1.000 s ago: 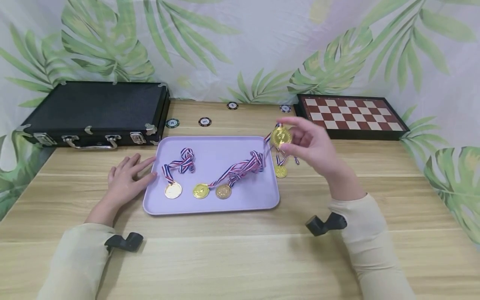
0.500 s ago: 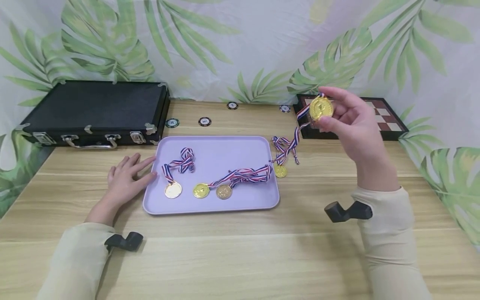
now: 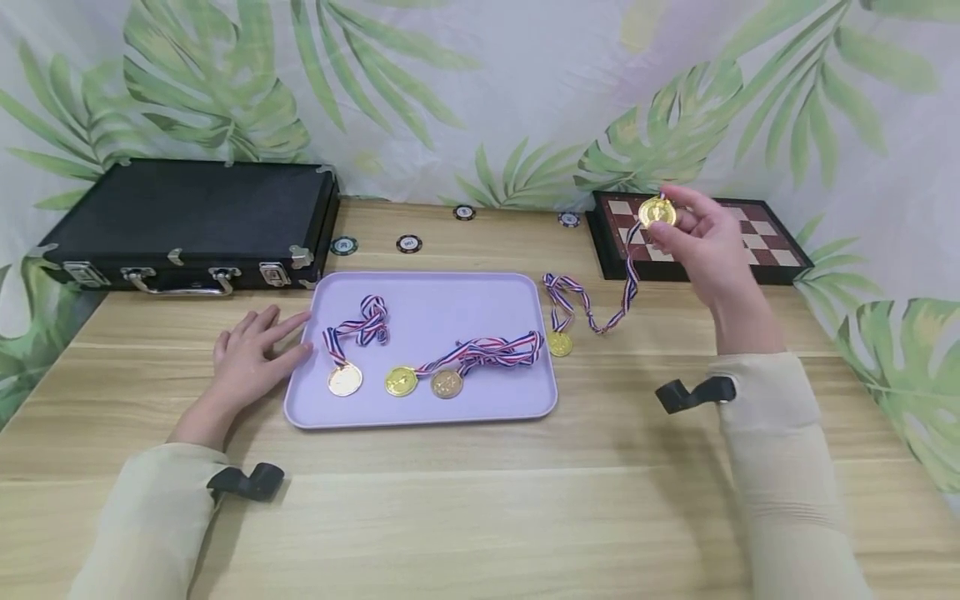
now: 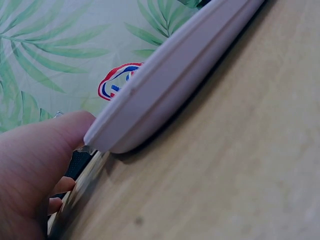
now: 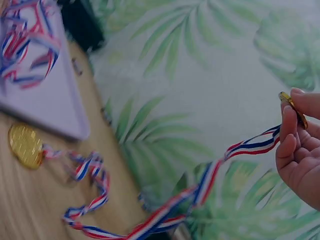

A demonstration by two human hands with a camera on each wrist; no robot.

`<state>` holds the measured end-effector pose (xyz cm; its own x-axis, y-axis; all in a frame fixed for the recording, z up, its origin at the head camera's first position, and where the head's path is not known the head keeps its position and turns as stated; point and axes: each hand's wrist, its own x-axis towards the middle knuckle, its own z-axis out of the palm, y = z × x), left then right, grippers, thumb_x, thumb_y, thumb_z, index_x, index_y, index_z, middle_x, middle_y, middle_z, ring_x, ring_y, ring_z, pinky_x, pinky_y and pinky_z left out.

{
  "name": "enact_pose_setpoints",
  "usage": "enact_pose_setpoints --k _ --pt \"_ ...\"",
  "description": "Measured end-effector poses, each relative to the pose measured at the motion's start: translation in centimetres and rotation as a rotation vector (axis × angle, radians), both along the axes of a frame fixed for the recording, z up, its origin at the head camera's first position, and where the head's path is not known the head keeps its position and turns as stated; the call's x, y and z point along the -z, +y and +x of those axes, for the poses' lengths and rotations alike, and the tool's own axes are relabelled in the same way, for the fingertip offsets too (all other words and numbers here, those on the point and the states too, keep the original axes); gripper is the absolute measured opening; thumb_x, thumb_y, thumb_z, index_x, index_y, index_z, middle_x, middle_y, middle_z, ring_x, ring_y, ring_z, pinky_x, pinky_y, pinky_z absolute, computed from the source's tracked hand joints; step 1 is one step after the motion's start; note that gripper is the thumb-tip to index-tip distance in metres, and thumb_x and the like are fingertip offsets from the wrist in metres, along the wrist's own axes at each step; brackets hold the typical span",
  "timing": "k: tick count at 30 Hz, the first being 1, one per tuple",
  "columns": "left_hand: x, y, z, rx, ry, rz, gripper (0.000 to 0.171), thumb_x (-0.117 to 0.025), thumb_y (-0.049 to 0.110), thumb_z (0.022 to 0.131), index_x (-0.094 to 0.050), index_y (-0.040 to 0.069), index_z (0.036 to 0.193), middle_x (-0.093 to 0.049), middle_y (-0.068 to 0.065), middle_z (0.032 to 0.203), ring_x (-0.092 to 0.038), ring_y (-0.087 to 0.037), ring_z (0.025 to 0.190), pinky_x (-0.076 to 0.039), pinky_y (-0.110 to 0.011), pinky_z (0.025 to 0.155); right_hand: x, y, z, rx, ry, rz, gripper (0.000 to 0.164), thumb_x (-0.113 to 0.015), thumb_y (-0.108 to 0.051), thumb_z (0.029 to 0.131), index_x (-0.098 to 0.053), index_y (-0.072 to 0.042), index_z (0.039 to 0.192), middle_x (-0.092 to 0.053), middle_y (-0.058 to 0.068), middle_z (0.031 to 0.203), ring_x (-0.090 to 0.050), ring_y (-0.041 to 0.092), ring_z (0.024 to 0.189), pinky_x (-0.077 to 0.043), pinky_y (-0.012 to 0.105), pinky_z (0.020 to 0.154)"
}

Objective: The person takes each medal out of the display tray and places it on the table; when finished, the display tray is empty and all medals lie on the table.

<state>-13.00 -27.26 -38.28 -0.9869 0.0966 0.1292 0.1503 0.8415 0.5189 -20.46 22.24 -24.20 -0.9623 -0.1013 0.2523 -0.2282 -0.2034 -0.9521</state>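
Observation:
My right hand [image 3: 708,242] pinches a gold medal [image 3: 657,213] between thumb and fingers, raised in front of the chessboard. Its striped ribbon [image 3: 630,279] trails down to the table right of the lilac tray [image 3: 427,412]. Another gold medal [image 3: 559,343] lies by the tray's right edge, its ribbon bunched behind it. On the tray are a pale gold medal [image 3: 345,379], a yellow gold one [image 3: 401,382] and a bronze-coloured one [image 3: 447,384], with ribbons attached. With fingers spread, my left hand [image 3: 251,358] rests on the table, thumb and forefinger at the tray's left rim.
Behind the tray on the left stands a black case [image 3: 187,225] with metal latches. A chessboard [image 3: 622,250] lies at the back right. Several poker chips, one a dark chip [image 3: 409,243], lie along the back, before a leaf-patterned cloth [image 3: 450,75].
My right hand has carried the medal from the tray's right side further right and up, pulling its ribbon off the tray and out along the table. The left hand has stayed put.

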Motion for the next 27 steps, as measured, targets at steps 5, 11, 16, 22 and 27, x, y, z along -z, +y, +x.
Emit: enact_pose_setpoints --k 5,11,16,22,27 --pt "0.0 0.0 0.1 -0.001 0.002 0.001 0.053 -0.051 0.039 0.083 -0.042 0.011 0.128 -0.02 -0.027 0.134 -0.007 -0.048 0.121 0.006 -0.061 0.09 2.4 -0.2 -2.1 0.054 -0.031 0.033 0.04 -0.057 0.012 0.076 -0.05 0.0 0.114 -0.06 0.007 0.073 -0.054 0.012 0.058 -0.045 0.017 0.053" --pt "0.0 -0.1 0.0 -0.004 0.001 0.009 0.053 -0.051 0.039 0.083 -0.043 0.012 0.128 -0.021 -0.027 0.135 -0.007 -0.046 0.122 0.006 -0.06 0.091 6.0 -0.9 -1.9 0.054 -0.128 0.331 0.048 -0.06 0.006 0.076 -0.044 0.0 0.122 -0.06 0.001 0.074 -0.053 0.011 0.06 -0.044 0.019 0.054" --pt "0.1 -0.1 0.0 -0.003 0.005 0.016 0.053 -0.051 0.039 0.083 -0.043 0.012 0.128 -0.021 -0.026 0.135 -0.007 -0.046 0.122 0.006 -0.06 0.091 9.8 -1.0 -0.6 -0.004 -0.209 0.601 0.051 -0.062 -0.004 0.078 -0.042 -0.002 0.125 -0.058 0.006 0.083 -0.052 0.011 0.069 -0.045 0.025 0.062" --pt "0.0 -0.3 0.0 -0.005 0.001 0.008 0.053 -0.05 0.039 0.083 -0.042 0.012 0.128 -0.02 -0.026 0.135 -0.006 -0.045 0.122 0.008 -0.059 0.091 12.2 -1.0 0.8 -0.084 -0.242 0.706 0.05 -0.064 -0.011 0.078 -0.044 -0.004 0.123 -0.056 0.01 0.076 -0.05 0.014 0.06 -0.041 0.024 0.05" --pt "0.0 -0.2 -0.1 -0.002 -0.002 0.006 0.053 -0.05 0.039 0.083 -0.042 0.012 0.128 -0.02 -0.026 0.135 -0.006 -0.046 0.122 0.007 -0.06 0.091 13.4 -0.6 1.4 -0.08 -0.181 0.797 0.046 -0.063 -0.009 0.078 -0.046 -0.001 0.12 -0.055 0.01 0.068 -0.051 0.014 0.056 -0.042 0.023 0.048"
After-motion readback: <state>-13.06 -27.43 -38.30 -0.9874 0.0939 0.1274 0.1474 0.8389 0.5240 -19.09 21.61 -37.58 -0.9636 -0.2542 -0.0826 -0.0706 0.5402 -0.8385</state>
